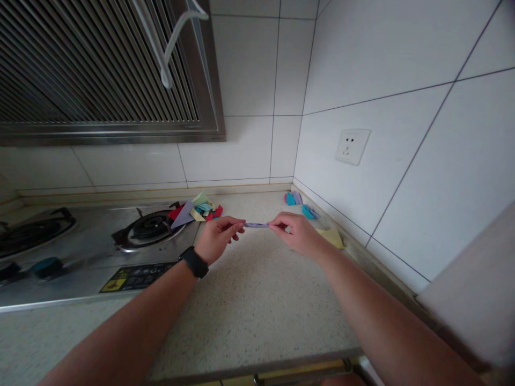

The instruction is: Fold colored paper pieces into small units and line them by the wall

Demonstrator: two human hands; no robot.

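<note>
In the head view, the purple strip spans the gap between the 2 hands, over the counter. The left hand pinches 1 end between thumb and fingers; the right hand pinches the other end in much the same way. The strip looks narrow and probably creased, though it is too small and soft in the picture to count any folds. Near the right wall lie 2 small groups of paper, the rear group and the front group; both look shaped, so I would judge them done. What seems left is the heap of loose coloured paper at the stove's right edge, and perhaps the yellow sheet, partly hidden by the right arm. The strip itself appears partway, not yet set down.
</note>
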